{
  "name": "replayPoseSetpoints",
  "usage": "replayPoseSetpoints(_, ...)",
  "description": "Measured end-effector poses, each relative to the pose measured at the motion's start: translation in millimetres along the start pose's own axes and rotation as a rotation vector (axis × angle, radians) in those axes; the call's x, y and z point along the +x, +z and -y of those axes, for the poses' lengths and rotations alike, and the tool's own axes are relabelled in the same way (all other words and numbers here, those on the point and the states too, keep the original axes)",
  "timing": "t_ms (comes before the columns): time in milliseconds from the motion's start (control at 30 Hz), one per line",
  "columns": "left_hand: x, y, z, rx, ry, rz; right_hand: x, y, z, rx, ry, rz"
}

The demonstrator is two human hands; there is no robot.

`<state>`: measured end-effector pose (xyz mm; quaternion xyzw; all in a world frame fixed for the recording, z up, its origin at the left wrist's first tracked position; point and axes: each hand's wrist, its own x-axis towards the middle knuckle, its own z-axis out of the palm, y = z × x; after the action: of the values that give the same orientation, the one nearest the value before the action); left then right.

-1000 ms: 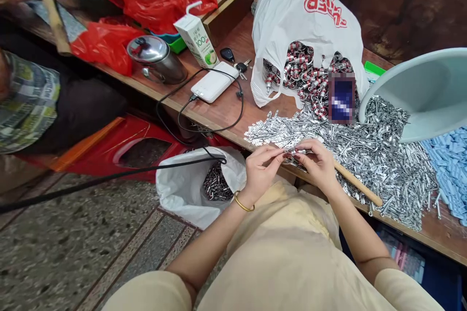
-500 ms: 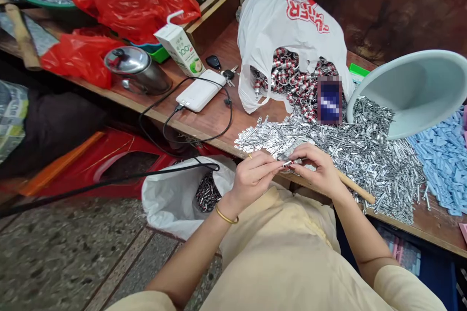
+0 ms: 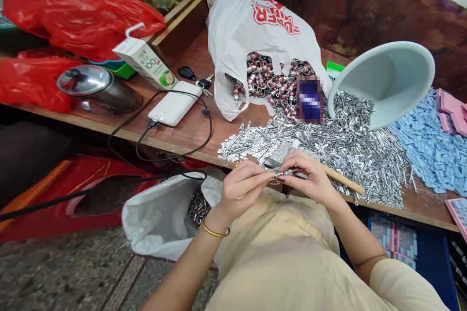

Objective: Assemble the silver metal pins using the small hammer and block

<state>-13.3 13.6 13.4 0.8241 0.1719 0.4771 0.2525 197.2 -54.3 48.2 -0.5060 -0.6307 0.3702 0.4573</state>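
Observation:
My left hand (image 3: 242, 189) and my right hand (image 3: 310, 180) meet at the table's front edge, both pinching a small silver metal piece (image 3: 284, 173) between their fingertips. A gold bangle circles my left wrist. Just beyond my hands lies a heap of small silver metal parts (image 3: 346, 146) on the wooden table (image 3: 189, 126). A wooden-handled hammer (image 3: 339, 180) rests under my right hand. A white plastic bag (image 3: 255, 29) behind the heap holds red-and-silver pieces. On the floor below my left hand, a second white bag (image 3: 160, 218) holds dark metal pieces.
A tipped pale basin (image 3: 386, 82) lies at right, beside blue parts (image 3: 426, 146). A white power bank (image 3: 175, 104) with black cable, keys (image 3: 199, 80), a juice carton (image 3: 144, 60), a steel pot (image 3: 95, 90) and red bags (image 3: 80, 9) sit at left. A red crate (image 3: 91, 194) stands below.
The view has swung right and down, so everything has slid left in the picture. My hands stay together on the small piece, fingers shifting slightly.

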Motion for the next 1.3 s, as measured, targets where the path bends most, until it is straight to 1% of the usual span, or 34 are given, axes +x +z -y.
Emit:
replayPoseSetpoints(67,-1,4.1,-2,-0.007,-0.061,-0.026,-4,9,-3,0.038,0.01,-0.082)
replayPoseSetpoints(133,-5,14.8,-7,-0.044,-0.22,-0.093,-10,27,-9,0.111,0.042,-0.214)
replayPoseSetpoints(200,-12,29.5,-12,-0.166,-0.41,-0.18,-16,46,-17,0.212,0.111,-0.331)
replayPoseSetpoints(233,-16,36.4,-14,-0.246,-0.486,-0.213,-18,53,-22,0.258,0.153,-0.356)
replayPoseSetpoints(267,-21,42.0,-14,-0.313,-0.548,-0.234,-20,55,-27,0.283,0.189,-0.337)
replayPoseSetpoints(300,-26,45.5,-12,-0.356,-0.604,-0.237,-22,51,-32,0.264,0.214,-0.292)
replayPoseSetpoints(333,-31,46.8,-9,-0.377,-0.662,-0.233,-24,41,-37,0.18,0.227,-0.252)
replayPoseSetpoints(367,-35,45.8,-3,-0.38,-0.727,-0.224,-26,25,-42,0.058,0.234,-0.21)
replayPoseSetpoints(400,-39,43.0,4,-0.377,-0.794,-0.221,-28,4,-46,-0.124,0.232,-0.235)
replayPoseSetpoints(433,-41,39.2,12,-0.376,-0.86,-0.231,-30,-20,-51,-0.351,0.251,-0.347)
replayPoseSetpoints(467,-43,35.1,20,-0.372,-0.917,-0.247,-32,-45,-57,-0.444,0.279,-0.454)
replayPoseSetpoints(500,-43,31.4,28,-0.369,-0.958,-0.251,-33,-68,-64,-0.516,0.315,-0.527)
replayPoseSetpoints(533,-43,28.8,35,-0.367,-0.985,-0.239,-34,-87,-72,-0.652,0.389,-0.551)
replayPoseSetpoints(567,-41,27.4,41,-0.367,-0.999,-0.222,-34,-102,-79,-0.728,0.461,-0.527)
replayPoseSetpoints(600,-38,27.2,44,-0.372,-1.007,-0.199,-33,-113,-87,-0.772,0.514,-0.487)
replayPoseSetpoints(633,-34,28.0,46,-0.383,-1.012,-0.174,-33,-118,-94,-0.797,0.553,-0.446)
replayPoseSetpoints(700,-27,30.5,47,-0.417,-1.029,-0.14,-34,-121,-104,-0.782,0.579,-0.391)
replayPoseSetpoints(767,-21,31.8,46,-0.457,-1.053,-0.106,-36,-119,-107,-0.748,0.567,-0.383)
replayPoseSetpoints(833,-18,30.8,47,-0.504,-1.089,-0.08,-40,-116,-103,-0.659,0.537,-0.419)
replayPoseSetpoints(900,-16,28.3,48,-0.549,-1.12,-0.046,-42,-110,-94,-0.436,0.484,-0.496)
replayPoseSetpoints(967,-15,26.0,51,-0.572,-1.133,-0.016,-40,-96,-81,-0.098,0.431,-0.533)
replayPoseSetpoints(1033,-13,24.7,53,-0.584,-1.133,0.016,-33,-74,-68,0.198,0.407,-0.477)
replayPoseSetpoints(1067,-12,24.4,55,-0.595,-1.131,0.039,-28,-61,-63,0.287,0.414,-0.432)
replayPoseSetpoints(1133,-9,24.0,59,-0.614,-1.124,0.089,-17,-36,-56,0.352,0.437,-0.367)
replayPoseSetpoints(1200,-7,23.9,62,-0.615,-1.117,0.134,-7,-16,-54,0.407,0.477,-0.316)
replayPoseSetpoints(1300,-5,24.1,66,-0.609,-1.124,0.18,1,-2,-53,0.483,0.545,-0.258)
